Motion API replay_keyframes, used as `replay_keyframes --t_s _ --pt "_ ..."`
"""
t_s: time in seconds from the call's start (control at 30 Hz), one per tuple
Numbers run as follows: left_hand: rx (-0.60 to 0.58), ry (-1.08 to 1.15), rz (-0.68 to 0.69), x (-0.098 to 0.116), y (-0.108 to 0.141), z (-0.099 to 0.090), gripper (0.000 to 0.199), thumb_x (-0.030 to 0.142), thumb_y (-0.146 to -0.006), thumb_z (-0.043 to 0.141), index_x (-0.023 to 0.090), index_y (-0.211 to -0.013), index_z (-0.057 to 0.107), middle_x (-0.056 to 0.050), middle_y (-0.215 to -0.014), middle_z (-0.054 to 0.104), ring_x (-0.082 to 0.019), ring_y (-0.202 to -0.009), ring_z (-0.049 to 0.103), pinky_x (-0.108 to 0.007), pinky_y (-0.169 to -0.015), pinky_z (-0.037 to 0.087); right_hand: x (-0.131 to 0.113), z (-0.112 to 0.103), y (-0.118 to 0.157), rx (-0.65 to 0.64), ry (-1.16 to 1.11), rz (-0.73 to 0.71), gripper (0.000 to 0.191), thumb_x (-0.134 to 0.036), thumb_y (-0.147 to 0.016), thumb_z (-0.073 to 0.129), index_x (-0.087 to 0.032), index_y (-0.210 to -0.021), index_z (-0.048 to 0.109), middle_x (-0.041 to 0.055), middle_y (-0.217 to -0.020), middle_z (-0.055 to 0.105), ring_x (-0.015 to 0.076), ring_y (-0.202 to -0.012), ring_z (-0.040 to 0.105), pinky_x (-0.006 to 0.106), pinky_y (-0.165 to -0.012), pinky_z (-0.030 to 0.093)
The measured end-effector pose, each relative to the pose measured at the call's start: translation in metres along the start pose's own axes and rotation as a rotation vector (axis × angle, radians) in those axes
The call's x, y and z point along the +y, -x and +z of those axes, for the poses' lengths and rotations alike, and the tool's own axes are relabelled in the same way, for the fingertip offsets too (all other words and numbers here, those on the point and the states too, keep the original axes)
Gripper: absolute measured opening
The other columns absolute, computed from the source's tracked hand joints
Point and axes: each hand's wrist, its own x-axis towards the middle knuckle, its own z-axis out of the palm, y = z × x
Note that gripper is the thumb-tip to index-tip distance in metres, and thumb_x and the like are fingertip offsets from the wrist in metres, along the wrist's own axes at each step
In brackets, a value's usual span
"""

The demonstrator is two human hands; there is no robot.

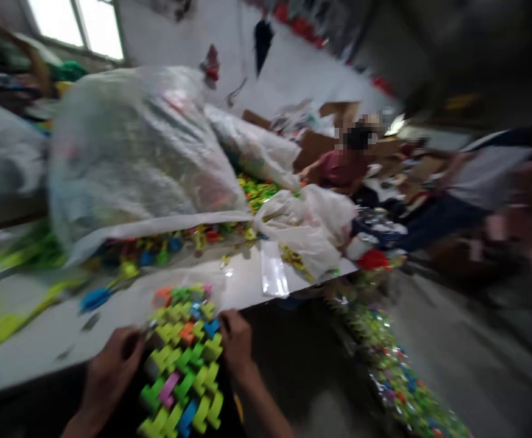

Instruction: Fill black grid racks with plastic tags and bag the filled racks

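Observation:
A bundle of interlocking plastic pieces point(184, 365), mostly yellow-green with some blue, orange and pink, lies at the table's front edge and hangs toward my lap. My left hand point(115, 365) grips its left side, thumb and fingers pinched together. On the right side, my right hand point(236, 340) pinches the bundle near its upper edge. Clear film seems to surround the pieces, though blur hides its outline.
Large translucent bags point(142, 146) stand on the white table point(243, 274), with small colourful parts along their base. A flat clear packet point(273, 271) lies near the edge. Filled clear bags point(394, 359) are at the right. A person point(343, 167) sits beyond the table.

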Motion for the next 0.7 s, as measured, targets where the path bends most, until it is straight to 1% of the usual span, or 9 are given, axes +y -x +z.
replay_keyframes --t_s 0.03,0.07,0.17,0.23,0.3,0.43,0.57,0.63,0.7 --pt "-0.013 -0.020 0.055 0.002 0.003 -0.004 0.025 0.038 -0.090 0.050 0.018 -0.078 0.061 -0.001 -0.072 0.066 -0.013 -0.062 0.064 -0.018 -0.054 0.051 -0.006 -0.005 -0.004 -0.001 0.009 -0.049 0.023 -0.025 -0.089 0.043 -0.017 -0.077 0.061 0.0042 -0.072 0.063 0.0146 -0.067 0.059 0.024 -0.064 0.043" --pt "-0.023 -0.033 0.089 0.004 0.005 -0.007 0.022 0.032 -0.091 0.049 0.018 -0.079 0.061 -0.001 -0.073 0.067 -0.012 -0.064 0.065 -0.018 -0.056 0.051 -0.011 -0.008 -0.009 0.029 0.008 -0.088 0.023 -0.026 -0.090 0.043 -0.017 -0.081 0.062 0.0046 -0.074 0.064 0.0147 -0.068 0.060 0.024 -0.065 0.044" --pt "-0.064 -0.037 0.116 0.011 0.002 -0.007 0.017 0.021 -0.092 0.046 0.016 -0.087 0.061 -0.002 -0.078 0.069 -0.011 -0.071 0.066 -0.017 -0.064 0.052 -0.023 -0.014 -0.017 0.124 0.007 -0.203 0.019 -0.027 -0.091 0.048 -0.016 -0.082 0.060 0.0034 -0.072 0.062 0.0134 -0.065 0.059 0.023 -0.062 0.044" --pt "-0.074 -0.031 0.095 0.017 0.000 -0.005 0.014 0.020 -0.092 0.047 0.016 -0.088 0.060 -0.002 -0.076 0.068 -0.010 -0.068 0.066 -0.017 -0.064 0.051 -0.030 -0.020 -0.017 0.116 0.025 -0.279 0.017 -0.024 -0.091 0.048 -0.017 -0.081 0.059 0.0016 -0.069 0.059 0.0118 -0.061 0.057 0.022 -0.060 0.043" --pt "-0.084 -0.011 0.088 0.022 -0.001 -0.007 0.012 0.019 -0.092 0.048 0.016 -0.087 0.059 -0.001 -0.074 0.067 -0.010 -0.066 0.064 -0.016 -0.062 0.051 -0.036 -0.027 -0.015 0.074 0.051 -0.337 0.018 -0.021 -0.093 0.046 -0.017 -0.081 0.059 0.0012 -0.070 0.058 0.0109 -0.061 0.056 0.021 -0.060 0.043" --pt "-0.163 0.029 0.176 0.030 0.004 -0.018 0.011 0.014 -0.091 0.046 0.017 -0.090 0.057 -0.002 -0.077 0.067 -0.010 -0.068 0.065 -0.017 -0.064 0.051 -0.036 -0.039 -0.003 0.037 0.147 -0.416 0.020 -0.018 -0.095 0.042 -0.016 -0.087 0.060 0.0037 -0.075 0.061 0.0110 -0.064 0.059 0.020 -0.057 0.043" --pt "-0.256 0.006 0.280 0.037 0.010 -0.035 0.015 0.009 -0.090 0.044 0.016 -0.097 0.056 -0.005 -0.080 0.067 -0.012 -0.072 0.065 -0.018 -0.065 0.051 -0.031 -0.047 0.017 0.052 0.289 -0.484 0.021 -0.014 -0.095 0.040 -0.016 -0.087 0.059 0.0033 -0.074 0.063 0.0076 -0.053 0.056 0.019 -0.048 0.036" --pt "-0.306 0.008 0.301 0.041 0.013 -0.044 0.018 0.008 -0.090 0.043 0.015 -0.099 0.056 -0.005 -0.081 0.067 -0.012 -0.072 0.064 -0.019 -0.066 0.050 -0.033 -0.051 0.026 0.032 0.337 -0.490 0.023 -0.010 -0.094 0.038 -0.016 -0.086 0.059 0.0024 -0.072 0.063 0.0069 -0.049 0.054 0.020 -0.047 0.035" --pt "-0.358 0.012 0.287 0.045 0.018 -0.052 0.020 0.008 -0.090 0.039 0.016 -0.097 0.055 -0.005 -0.077 0.066 -0.011 -0.067 0.062 -0.018 -0.063 0.047 -0.037 -0.056 0.035 0.003 0.349 -0.491 0.025 -0.008 -0.093 0.037 -0.017 -0.085 0.058 0.0008 -0.067 0.061 0.0068 -0.047 0.052 0.020 -0.047 0.034"
